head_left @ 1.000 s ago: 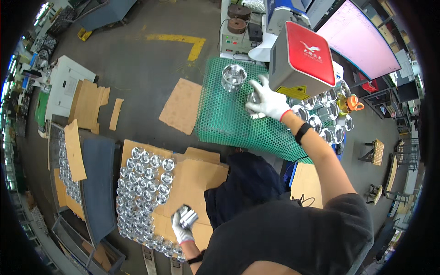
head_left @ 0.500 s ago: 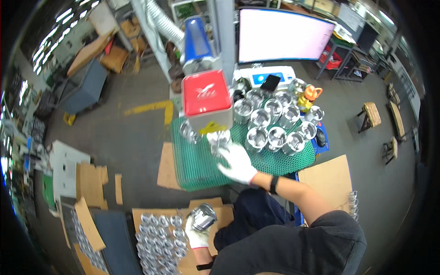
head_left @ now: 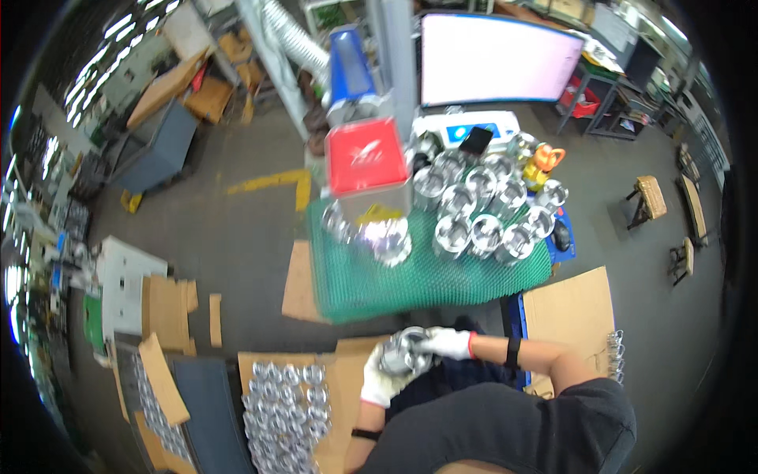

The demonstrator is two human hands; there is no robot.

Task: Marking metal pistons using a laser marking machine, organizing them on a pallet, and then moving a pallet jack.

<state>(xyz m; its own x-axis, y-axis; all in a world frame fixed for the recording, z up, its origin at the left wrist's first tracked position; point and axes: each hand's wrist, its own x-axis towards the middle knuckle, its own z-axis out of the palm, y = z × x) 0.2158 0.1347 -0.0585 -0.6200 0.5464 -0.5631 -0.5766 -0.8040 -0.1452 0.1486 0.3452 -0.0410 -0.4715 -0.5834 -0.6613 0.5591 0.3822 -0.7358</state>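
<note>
Above my lap, both white-gloved hands are closed on a shiny metal piston [head_left: 403,355]. My left hand [head_left: 380,384] wraps it from the left and below. My right hand [head_left: 447,343] grips its right side, with the fingertips partly hidden. On the green mesh mat [head_left: 395,288] in front, another piston [head_left: 392,243] lies below the red-lidded box [head_left: 366,156], blurred. Further right on the mat stands a group of several upright pistons [head_left: 453,235], open ends up.
Rows of metal pistons [head_left: 286,411] lie on cardboard at lower left. Beyond the mat stand a white device [head_left: 466,126] with a black phone [head_left: 476,141] on it and a large monitor [head_left: 497,59]. An orange-topped yellow bottle [head_left: 542,167] stands at the mat's right.
My right hand has come back from the mat to the piston in my left hand. My left hand has lifted it up and rightward. The view has shifted slightly.
</note>
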